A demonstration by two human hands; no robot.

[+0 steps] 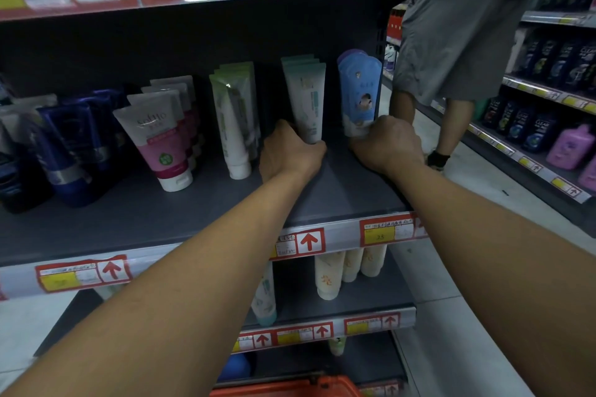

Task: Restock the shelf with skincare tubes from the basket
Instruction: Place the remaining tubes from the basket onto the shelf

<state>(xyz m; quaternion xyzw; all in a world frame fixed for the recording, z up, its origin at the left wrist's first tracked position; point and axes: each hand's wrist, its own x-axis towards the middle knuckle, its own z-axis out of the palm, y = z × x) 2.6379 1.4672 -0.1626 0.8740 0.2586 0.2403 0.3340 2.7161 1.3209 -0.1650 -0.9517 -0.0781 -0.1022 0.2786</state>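
Both my arms reach onto the dark grey shelf. My left hand grips the cap end of an upright white and teal tube, with more of the same tubes behind it. My right hand grips the bottom of an upright blue tube at the shelf's right end, also with others behind. The orange basket shows only its rim at the bottom edge of the view.
Left on the same shelf stand green and white tubes, pink and white tubes and dark blue tubes. Cream tubes stand on the shelf below. A person in grey shorts stands in the aisle at right, beside shelves of bottles.
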